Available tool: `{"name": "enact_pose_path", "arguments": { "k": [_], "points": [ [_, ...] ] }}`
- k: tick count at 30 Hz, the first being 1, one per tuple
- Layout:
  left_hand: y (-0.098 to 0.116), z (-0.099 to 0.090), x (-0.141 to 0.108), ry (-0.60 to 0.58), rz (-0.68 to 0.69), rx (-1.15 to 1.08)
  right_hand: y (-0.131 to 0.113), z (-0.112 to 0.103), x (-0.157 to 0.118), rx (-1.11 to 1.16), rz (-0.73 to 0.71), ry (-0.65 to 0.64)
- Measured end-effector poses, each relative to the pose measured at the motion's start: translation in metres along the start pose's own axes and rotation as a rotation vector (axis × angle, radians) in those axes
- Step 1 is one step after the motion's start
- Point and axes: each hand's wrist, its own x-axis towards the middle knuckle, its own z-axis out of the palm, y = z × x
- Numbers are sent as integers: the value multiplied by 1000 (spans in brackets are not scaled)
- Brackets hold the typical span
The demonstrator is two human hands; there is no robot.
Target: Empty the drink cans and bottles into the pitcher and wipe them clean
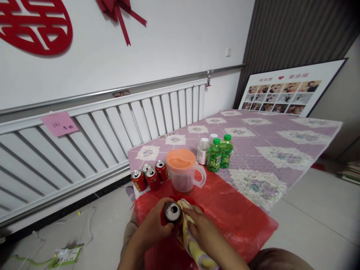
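Observation:
My left hand (154, 227) is wrapped round a dark can (172, 212) whose opened top faces up. Against the can's right side, my right hand (203, 225) presses a yellow cloth (194, 247) with a pale purple edge. Both hands are over a red plastic sheet (239, 217) on the table's near edge. Just beyond them stands a clear plastic pitcher (181, 182) with an orange lid. Several opened cans (152, 180), mostly red, are grouped left of the pitcher. The can's lower part is hidden by my hands and the cloth.
Right of the pitcher stand two green-capped bottles (214, 155) and two white-capped bottles (202, 152). A floral cloth covers the table (270, 140). Behind it runs a white radiator (157, 112); a framed photo board (284, 90) leans at the back right.

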Motion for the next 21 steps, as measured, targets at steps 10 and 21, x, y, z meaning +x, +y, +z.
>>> {"name": "enact_pose_path", "arguments": {
  "k": [10, 21],
  "points": [
    [-13, 27, -2, 295, -124, 276, -3, -1, -3, -114, 21, -32],
    [0, 16, 1, 151, -18, 249, -25, -21, -1, -39, -78, 44]
  ]
}}
